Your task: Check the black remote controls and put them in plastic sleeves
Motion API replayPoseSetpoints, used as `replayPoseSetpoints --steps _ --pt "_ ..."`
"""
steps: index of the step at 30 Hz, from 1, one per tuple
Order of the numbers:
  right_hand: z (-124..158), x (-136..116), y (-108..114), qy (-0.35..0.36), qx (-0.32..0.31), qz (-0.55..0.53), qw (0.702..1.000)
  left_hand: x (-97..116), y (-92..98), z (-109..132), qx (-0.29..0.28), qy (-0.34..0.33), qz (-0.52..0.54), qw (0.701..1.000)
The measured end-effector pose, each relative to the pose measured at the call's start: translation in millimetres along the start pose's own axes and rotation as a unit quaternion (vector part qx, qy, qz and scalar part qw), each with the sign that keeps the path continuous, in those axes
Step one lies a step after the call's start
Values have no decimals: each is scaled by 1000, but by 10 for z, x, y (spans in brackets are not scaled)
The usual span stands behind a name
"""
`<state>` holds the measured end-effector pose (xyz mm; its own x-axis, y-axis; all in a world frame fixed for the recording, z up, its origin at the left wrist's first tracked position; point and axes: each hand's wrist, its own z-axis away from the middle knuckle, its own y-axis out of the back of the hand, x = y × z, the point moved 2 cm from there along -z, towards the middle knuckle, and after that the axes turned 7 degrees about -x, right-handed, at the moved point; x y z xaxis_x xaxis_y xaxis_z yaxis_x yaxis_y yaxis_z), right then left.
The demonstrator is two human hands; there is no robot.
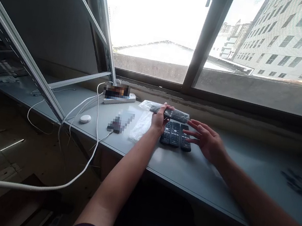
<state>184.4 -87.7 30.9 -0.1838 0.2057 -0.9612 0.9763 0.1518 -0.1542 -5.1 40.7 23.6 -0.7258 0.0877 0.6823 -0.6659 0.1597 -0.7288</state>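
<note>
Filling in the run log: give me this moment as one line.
left hand: holds bagged remote | right hand: open, beside three remotes in a row | surface: grey table

no readable text, remote controls (176, 134) buttons too small to read

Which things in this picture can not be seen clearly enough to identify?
All in the head view:
What sits on the power strip: a mosaic blur covers it.
The small device at the cable end: blurred likewise.
Button labels on the three remotes: too small.
Part of the bagged remote: the left hand wraps it.
Whether the right hand touches the remotes: unclear.
</note>
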Motion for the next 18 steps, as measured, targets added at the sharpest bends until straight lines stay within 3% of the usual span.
replayPoseSetpoints --steps 8,12,18 --pt "0 58 -32 -27 -108 -12 994 -67 -101 81 -98 36 -60 993" --pt "12 30 -39 -43 -117 -20 992 -115 -105 99 -139 55 -97 984" --pt "32 -64 -47 -40 -98 -6 994 -128 -93 113 -154 65 -107 980"
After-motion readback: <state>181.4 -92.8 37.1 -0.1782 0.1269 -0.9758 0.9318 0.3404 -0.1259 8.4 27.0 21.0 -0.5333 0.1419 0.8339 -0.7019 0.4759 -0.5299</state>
